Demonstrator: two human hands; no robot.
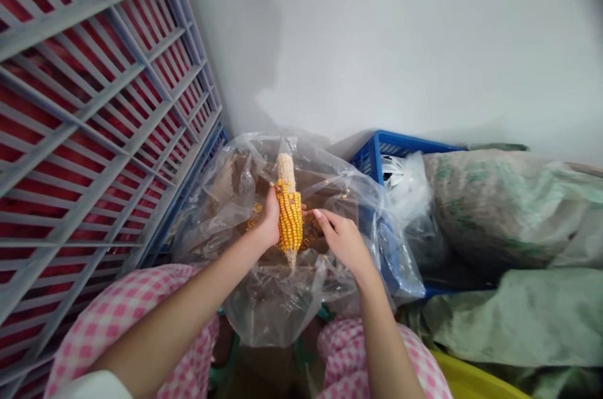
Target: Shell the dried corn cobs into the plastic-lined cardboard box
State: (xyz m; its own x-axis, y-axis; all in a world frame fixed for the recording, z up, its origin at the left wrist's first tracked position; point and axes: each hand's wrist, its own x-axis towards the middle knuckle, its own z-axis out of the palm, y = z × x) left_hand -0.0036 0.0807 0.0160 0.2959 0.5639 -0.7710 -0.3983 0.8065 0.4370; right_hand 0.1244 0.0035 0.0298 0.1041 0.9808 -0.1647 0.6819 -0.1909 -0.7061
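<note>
My left hand (269,218) is wrapped round a corn cob (290,217), which stands nearly upright with its pointed end towards me. Yellow kernels cover its lower part, while the upper part is bare and pale. Just right of the cob is my right hand (342,239), thumb and forefinger pressed together; whatever may be between them is too small to make out. Beneath both hands spreads a clear plastic sheet or bag (277,317). Loose kernels (257,209) lie inside it, partly hidden by my hands and the cob.
A grey slatted plastic crate (101,119) rises at left. To the right, a blue crate (378,157) holds white plastic bags (407,185) and a stuffed woven sack (499,204). Another greenish sack (532,317) lies nearer, above a yellow edge (471,377). A white wall (377,41) stands behind.
</note>
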